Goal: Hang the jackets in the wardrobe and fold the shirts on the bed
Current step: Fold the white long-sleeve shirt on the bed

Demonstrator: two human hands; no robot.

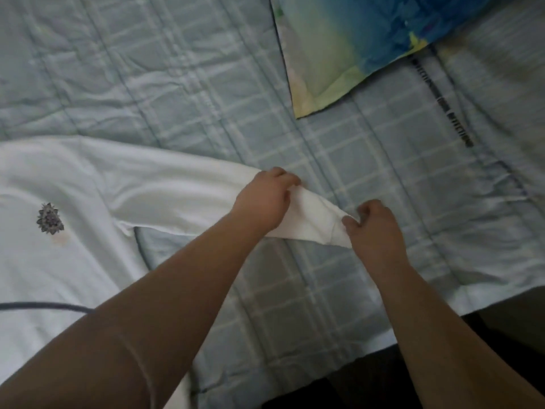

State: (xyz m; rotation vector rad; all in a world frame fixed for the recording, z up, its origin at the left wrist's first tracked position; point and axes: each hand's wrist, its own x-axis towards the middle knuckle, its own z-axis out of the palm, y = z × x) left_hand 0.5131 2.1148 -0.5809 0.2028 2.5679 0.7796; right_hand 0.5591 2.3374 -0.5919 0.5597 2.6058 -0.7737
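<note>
A white long-sleeved shirt (88,196) with a small dark emblem on the chest lies flat on the left of the bed (206,84). One sleeve stretches out to the right across the pale blue checked cover. My left hand (264,199) grips the far edge of that sleeve near the cuff. My right hand (374,228) pinches the cuff's end between thumb and fingers. Both hands hold the sleeve end slightly off the cover. No jacket is in view.
A pillow (354,42) in blue, green and yellow lies at the top right. The bed's near edge runs along the lower right, with dark floor (442,364) below it. A thin dark line crosses the shirt at the lower left.
</note>
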